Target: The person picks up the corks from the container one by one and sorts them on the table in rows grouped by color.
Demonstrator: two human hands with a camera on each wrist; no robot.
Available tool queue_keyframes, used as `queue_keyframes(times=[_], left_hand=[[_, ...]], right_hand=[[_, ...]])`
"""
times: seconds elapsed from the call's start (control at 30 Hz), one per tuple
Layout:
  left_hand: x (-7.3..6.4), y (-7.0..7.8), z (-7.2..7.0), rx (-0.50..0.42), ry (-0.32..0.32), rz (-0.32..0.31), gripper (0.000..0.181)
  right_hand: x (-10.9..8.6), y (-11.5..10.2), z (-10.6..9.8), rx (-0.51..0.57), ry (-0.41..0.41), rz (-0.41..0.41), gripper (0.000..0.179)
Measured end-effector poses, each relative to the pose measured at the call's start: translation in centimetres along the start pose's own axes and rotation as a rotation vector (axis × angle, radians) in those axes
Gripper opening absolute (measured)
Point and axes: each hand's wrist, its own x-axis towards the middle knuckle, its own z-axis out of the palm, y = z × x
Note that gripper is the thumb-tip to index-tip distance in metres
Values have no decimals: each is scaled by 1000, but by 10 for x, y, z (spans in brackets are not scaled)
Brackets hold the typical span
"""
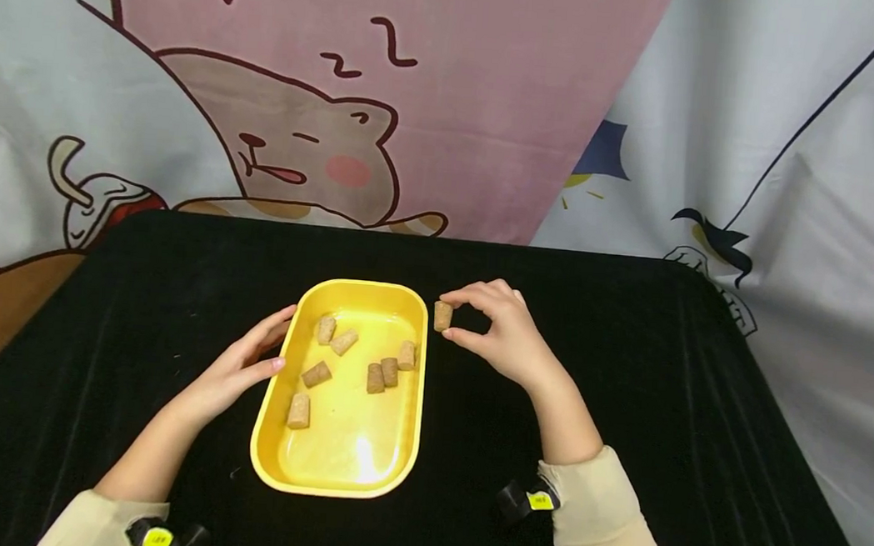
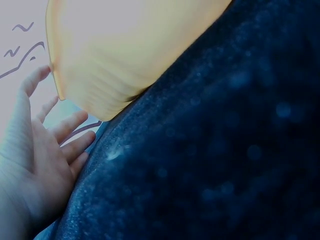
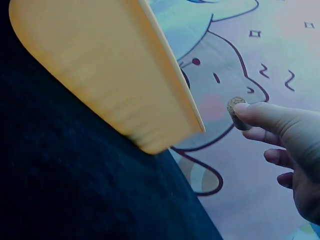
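A yellow tray lies on the black cloth with several corks inside, among them a cork near its left wall and a cork by its right wall. My right hand pinches one cork between thumb and forefinger, just outside the tray's right rim; the right wrist view shows this cork at the fingertips. My left hand has its fingers spread along the tray's left side, thumb at the rim. In the left wrist view the fingers of this hand reach to the tray wall.
The black cloth covers the table around the tray. Behind the table's far edge hangs a printed curtain with a sleeping bear. A wrist camera sits at the right cuff, another wrist camera at the left cuff.
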Motion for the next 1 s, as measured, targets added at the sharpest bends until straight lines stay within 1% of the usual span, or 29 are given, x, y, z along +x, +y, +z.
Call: queue_keyframes(times=[0.1, 0.2, 0.43, 0.53, 0.8, 1.0], left_hand=[[1, 1, 0, 0, -4, 0, 61], [0, 2, 0, 2, -4, -5, 60], [0, 2, -1, 2, 2, -6, 61], [0, 1, -1, 4, 3, -7, 61], [1, 1, -1, 0, 4, -1, 61], [1, 2, 0, -5, -3, -3, 61]], right_hand=[[-3, 7, -3, 1, -10, 58, 36], [-6, 16, -2, 7, -30, 97, 36], [-10, 35, 5, 24, -78, 114, 37], [-11, 41, 9, 24, -104, 135, 36], [-13, 52, 14, 28, -157, 207, 35], [-16, 58, 17, 33, -168, 225, 36]])
